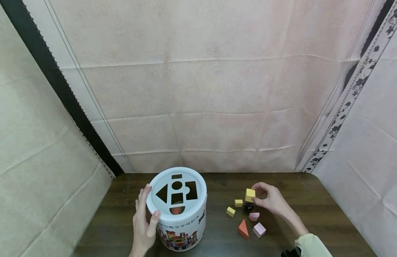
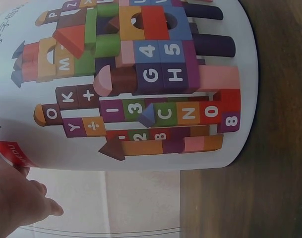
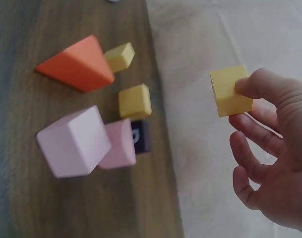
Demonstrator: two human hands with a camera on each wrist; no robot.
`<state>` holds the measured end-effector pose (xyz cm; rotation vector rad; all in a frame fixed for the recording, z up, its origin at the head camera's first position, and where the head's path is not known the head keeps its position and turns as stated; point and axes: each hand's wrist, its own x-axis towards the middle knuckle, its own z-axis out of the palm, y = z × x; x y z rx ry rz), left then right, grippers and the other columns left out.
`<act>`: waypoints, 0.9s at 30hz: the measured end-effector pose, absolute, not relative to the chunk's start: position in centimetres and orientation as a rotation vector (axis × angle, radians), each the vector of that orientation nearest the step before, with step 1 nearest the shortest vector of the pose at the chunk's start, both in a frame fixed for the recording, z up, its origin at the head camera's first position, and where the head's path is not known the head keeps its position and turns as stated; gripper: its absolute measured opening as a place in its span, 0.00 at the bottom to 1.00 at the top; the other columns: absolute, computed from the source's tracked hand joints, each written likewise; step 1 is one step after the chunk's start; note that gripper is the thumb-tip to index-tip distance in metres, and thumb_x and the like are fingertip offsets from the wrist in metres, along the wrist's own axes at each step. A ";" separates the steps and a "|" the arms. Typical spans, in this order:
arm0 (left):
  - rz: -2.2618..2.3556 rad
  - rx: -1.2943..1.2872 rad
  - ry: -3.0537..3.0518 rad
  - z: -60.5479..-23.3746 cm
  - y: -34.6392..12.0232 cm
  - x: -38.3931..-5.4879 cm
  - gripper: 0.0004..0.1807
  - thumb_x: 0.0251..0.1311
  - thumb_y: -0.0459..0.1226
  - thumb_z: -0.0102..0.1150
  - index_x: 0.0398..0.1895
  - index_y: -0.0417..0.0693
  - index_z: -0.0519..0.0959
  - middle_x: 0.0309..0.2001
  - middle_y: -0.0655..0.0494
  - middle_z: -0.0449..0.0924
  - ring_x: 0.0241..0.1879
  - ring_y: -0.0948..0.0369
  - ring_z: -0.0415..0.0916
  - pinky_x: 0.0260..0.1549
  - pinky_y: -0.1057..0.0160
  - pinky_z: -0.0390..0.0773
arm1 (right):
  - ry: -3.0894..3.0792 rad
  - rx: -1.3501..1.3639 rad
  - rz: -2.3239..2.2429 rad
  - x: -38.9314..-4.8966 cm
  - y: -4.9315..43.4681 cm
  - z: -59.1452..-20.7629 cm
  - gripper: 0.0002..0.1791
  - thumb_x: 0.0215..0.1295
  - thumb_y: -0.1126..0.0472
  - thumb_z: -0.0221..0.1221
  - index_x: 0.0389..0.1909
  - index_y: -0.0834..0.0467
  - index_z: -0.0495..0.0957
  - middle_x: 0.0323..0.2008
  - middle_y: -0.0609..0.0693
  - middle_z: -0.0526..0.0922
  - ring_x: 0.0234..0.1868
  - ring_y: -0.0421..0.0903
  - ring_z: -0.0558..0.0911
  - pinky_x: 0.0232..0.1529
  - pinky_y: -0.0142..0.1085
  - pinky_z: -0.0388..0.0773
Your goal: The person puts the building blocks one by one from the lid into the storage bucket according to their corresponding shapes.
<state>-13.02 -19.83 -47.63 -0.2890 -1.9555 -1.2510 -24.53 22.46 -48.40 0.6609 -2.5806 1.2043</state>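
My right hand (image 1: 271, 198) pinches a yellow block (image 1: 250, 195) between thumb and fingers, raised near the black block (image 1: 248, 207); one flat face turns up, its long axis I can't tell; my left hand (image 1: 143, 222), spread, rests against the tub (image 1: 180, 237)

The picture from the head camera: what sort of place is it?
Perhaps a little screened-off play spot: pale creased cloth stands on three sides of a wooden table, where toy blocks lie beside a shape-sorter bucket.
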 end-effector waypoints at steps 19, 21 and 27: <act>-1.244 -0.276 -1.960 -47.6 -19.8 -13.1 0.37 0.57 0.38 0.57 0.73 0.45 0.66 0.72 0.45 0.64 0.74 0.41 0.50 0.63 0.24 0.37 | -2.425 0.882 1.159 -23.1 18.4 -42.5 0.16 0.50 0.67 0.72 0.40 0.52 0.82 0.33 0.38 0.80 0.36 0.45 0.79 0.38 0.39 0.76; -1.245 -0.276 -1.960 -47.6 -19.8 -13.1 0.36 0.57 0.38 0.57 0.73 0.45 0.66 0.72 0.45 0.64 0.73 0.41 0.50 0.63 0.25 0.37 | -2.418 0.901 1.166 -22.9 17.9 -42.0 0.16 0.51 0.67 0.72 0.41 0.51 0.82 0.33 0.37 0.80 0.36 0.45 0.79 0.39 0.39 0.76; -1.247 -0.279 -1.956 -47.6 -19.7 -13.1 0.36 0.58 0.38 0.56 0.73 0.44 0.66 0.72 0.45 0.64 0.73 0.41 0.50 0.63 0.25 0.37 | -2.374 0.961 1.187 -22.6 16.2 -40.4 0.16 0.51 0.67 0.72 0.41 0.52 0.82 0.36 0.38 0.81 0.37 0.43 0.79 0.41 0.38 0.77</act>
